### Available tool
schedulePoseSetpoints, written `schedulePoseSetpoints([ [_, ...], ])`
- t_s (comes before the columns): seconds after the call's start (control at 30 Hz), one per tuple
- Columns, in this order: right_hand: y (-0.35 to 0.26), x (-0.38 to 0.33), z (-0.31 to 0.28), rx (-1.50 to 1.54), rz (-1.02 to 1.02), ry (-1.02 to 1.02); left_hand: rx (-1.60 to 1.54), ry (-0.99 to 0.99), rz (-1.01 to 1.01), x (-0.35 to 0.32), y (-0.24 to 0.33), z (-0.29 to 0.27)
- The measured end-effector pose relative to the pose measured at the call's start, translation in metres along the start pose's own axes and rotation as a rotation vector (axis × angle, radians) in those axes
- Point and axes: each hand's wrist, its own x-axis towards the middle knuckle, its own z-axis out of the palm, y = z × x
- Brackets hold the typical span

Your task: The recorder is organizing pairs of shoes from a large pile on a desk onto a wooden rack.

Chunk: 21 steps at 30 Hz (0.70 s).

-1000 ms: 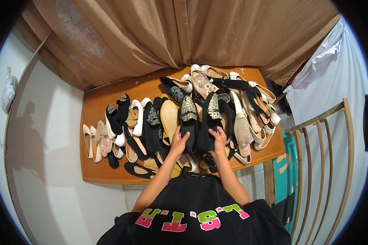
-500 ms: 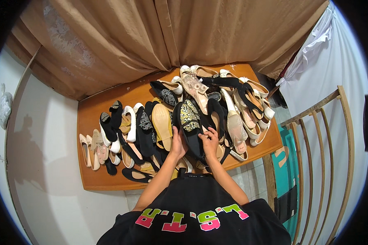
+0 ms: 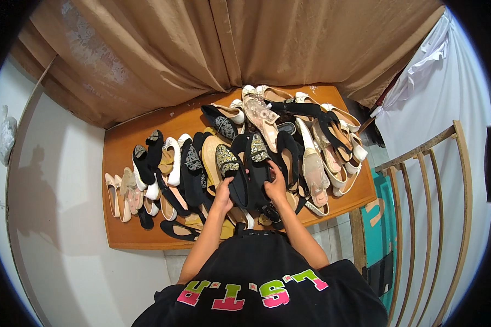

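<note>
A wooden table point(image 3: 123, 163) carries a big heap of flat shoes in black, beige and white. My left hand point(image 3: 224, 193) grips a black flat shoe with a beaded toe point(image 3: 229, 166). To its right, my right hand point(image 3: 275, 182) holds the matching black beaded shoe point(image 3: 258, 158). Both shoes lie side by side in the middle of the heap, toes pointing away from me. Other black flats point(image 3: 191, 169) lie just left of them.
Beige flats point(image 3: 120, 193) line the table's left part, strappy sandals point(image 3: 333, 131) pile at the right. A brown curtain point(image 3: 229, 49) hangs behind the table. A wooden rail point(image 3: 436, 180) stands at the right, a white wall point(image 3: 54, 218) at the left.
Both hands have slid the two black beaded shoes a little nearer to me; the view has shifted slightly as my head moved.
</note>
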Motion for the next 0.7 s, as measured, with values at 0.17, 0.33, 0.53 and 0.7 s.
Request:
schedulePoseSetpoints([
  [0.17, 0.009, -0.001, -0.002, 0.189, -0.167, 0.054, 0.106, 0.238, 0.094, -0.006, 0.008, 0.0],
  [0.33, -0.007, -0.01, 0.001, 0.337, -0.114, 0.03, 0.299, 0.17, 0.127, -0.007, 0.008, -0.002],
  [0.53, 0.006, -0.014, 0.016, 0.419, -0.125, -0.078, 0.351, 0.154, 0.143, -0.003, 0.002, -0.004],
  [0.7, 0.006, -0.016, 0.015, 0.409, -0.101, -0.073, 0.323, 0.102, 0.112, -0.008, 0.006, -0.003],
])
